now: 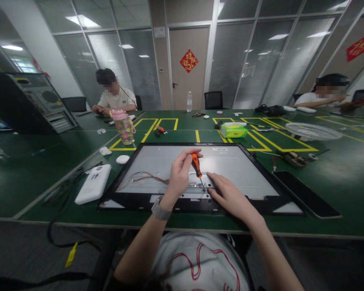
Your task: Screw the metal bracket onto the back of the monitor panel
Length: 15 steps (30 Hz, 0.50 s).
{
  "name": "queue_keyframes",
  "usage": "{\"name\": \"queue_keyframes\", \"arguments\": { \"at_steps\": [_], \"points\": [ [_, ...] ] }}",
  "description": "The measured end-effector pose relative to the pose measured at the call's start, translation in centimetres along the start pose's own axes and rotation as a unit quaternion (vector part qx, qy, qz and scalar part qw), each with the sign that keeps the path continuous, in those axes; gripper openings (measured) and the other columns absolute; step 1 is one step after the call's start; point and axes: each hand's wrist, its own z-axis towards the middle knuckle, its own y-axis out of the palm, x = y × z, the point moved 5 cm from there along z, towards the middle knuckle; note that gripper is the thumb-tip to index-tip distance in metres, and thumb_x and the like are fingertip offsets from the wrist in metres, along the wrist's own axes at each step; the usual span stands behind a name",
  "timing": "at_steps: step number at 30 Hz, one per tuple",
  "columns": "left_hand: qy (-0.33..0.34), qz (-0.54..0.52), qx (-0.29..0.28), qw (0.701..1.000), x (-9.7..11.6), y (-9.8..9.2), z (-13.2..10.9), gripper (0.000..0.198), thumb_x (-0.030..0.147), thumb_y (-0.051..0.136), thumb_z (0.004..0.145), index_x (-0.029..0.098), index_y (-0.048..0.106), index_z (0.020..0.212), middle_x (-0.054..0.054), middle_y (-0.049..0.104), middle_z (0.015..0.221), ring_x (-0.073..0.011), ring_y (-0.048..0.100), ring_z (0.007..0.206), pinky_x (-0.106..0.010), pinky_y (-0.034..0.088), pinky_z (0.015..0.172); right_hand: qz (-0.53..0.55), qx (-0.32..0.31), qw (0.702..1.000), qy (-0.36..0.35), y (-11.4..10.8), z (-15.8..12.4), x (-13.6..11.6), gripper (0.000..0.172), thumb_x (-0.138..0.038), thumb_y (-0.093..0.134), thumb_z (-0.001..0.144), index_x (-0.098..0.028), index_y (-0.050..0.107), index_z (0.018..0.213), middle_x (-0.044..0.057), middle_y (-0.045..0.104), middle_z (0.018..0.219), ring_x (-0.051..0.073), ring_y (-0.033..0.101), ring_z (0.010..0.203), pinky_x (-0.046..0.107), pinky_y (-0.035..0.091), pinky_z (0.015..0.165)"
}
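Note:
A large flat display panel (236,165), grey with a black frame, lies on the green table in front of me. My left hand (180,167) is closed around the handle of an orange and black screwdriver (195,163). The screwdriver stands nearly upright, its tip down at a small metal bracket and circuit strip (197,185) near the panel's lower middle. My right hand (227,194) rests on the panel with fingers stretched out, fingertips beside the screwdriver's tip. Whether they pinch some small part there I cannot make out. Thin coloured wires (148,174) run left from the strip.
Left of the panel are a white power bank (94,184), a white oval case (122,159) and a pink-lidded bottle (123,127). A black phone (306,194) lies at right. Behind are a green tissue pack (234,130) and a computer case (39,101). Two people sit across the table.

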Motion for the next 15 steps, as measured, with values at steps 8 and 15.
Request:
{"name": "queue_keyframes", "arguments": {
  "at_steps": [8, 15],
  "points": [
    [0.07, 0.042, -0.015, 0.997, 0.81, 0.11, 0.12, 0.019, 0.036, 0.063, 0.085, 0.02, 0.072, 0.089, -0.005, 0.058, 0.092, -0.0163, 0.058, 0.091, -0.028, 0.046, 0.084, 0.004, 0.0, 1.0, 0.0, -0.05, -0.02, -0.06, 0.049, -0.031, 0.044, 0.094, -0.014, 0.041, 0.14, 0.015, 0.053, 0.136, 0.027, 0.048, 0.126, 0.046, 0.037, 0.109],
    [-0.002, 0.006, -0.016, 1.0, 0.29, 0.26, 0.04, 0.029, 0.032, 0.046, 0.095, 0.017, 0.064, 0.112, -0.007, 0.067, 0.091, -0.0159, 0.062, 0.087, -0.027, 0.049, 0.08, 0.01, 0.011, 1.0, -0.005, -0.09, 0.01, -0.02, 0.049, -0.031, 0.045, 0.093, -0.018, 0.042, 0.14, 0.013, 0.054, 0.136, 0.027, 0.049, 0.126, 0.046, 0.039, 0.108]
  ]
}}
